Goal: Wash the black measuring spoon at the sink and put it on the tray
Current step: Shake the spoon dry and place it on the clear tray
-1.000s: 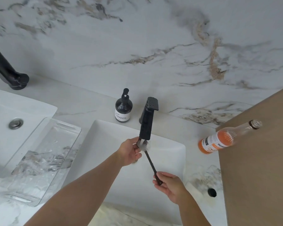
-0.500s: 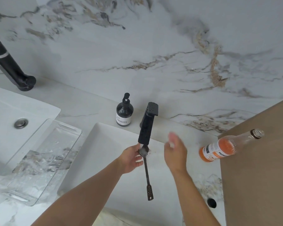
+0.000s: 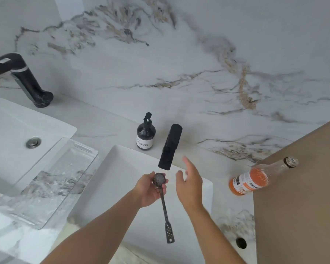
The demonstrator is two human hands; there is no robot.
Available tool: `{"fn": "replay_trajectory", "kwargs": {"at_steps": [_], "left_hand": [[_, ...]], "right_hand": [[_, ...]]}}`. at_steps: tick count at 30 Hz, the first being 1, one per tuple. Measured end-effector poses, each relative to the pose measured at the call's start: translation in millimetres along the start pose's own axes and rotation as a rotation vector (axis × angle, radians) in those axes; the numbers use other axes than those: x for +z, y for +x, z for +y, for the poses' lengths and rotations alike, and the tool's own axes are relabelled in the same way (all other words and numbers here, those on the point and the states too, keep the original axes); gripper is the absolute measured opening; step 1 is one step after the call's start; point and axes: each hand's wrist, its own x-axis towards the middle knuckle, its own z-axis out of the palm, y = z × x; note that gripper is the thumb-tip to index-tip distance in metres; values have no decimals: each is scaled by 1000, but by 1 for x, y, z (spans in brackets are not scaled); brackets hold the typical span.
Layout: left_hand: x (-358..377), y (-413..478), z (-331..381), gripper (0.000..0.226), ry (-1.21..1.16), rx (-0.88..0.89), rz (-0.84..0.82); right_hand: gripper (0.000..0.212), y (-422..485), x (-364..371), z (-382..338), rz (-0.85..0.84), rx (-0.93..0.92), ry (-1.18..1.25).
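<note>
marble wall and counter, white sink (image 3: 122, 168) below. left hand (image 3: 149, 189) closed around bowl end of the black measuring spoon (image 3: 163, 202), just under the faucet (image 3: 170, 147); handle hangs down past the grip, free. right hand (image 3: 189, 185) open, fingers spread, holding nothing, just right of the grip. clear tray (image 3: 51, 180) well left of the grip, soap bottle (image 3: 146, 133) beyond it. spoon looks light, stiff, probably wet and slippery; better held by the perforated handle end.

Soap bottle (image 3: 146, 134), orange drink bottle (image 3: 255, 180)
</note>
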Motion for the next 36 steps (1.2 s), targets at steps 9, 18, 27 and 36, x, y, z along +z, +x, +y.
{"fn": "replay_trajectory", "kwargs": {"at_steps": [9, 18, 27, 36], "left_hand": [[39, -62, -7, 46, 196, 130, -133], [99, -118, -2, 35, 370, 461, -201], [155, -165, 13, 31, 597, 667, -388], [166, -177, 7, 30, 531, 675, -402]], "right_hand": [[88, -50, 37, 24, -469, 570, 558], [77, -25, 7, -11, -539, 404, 774], [73, -20, -28, -41, -679, 144, 848], [58, -21, -57, -60, -742, 74, 931]]}}
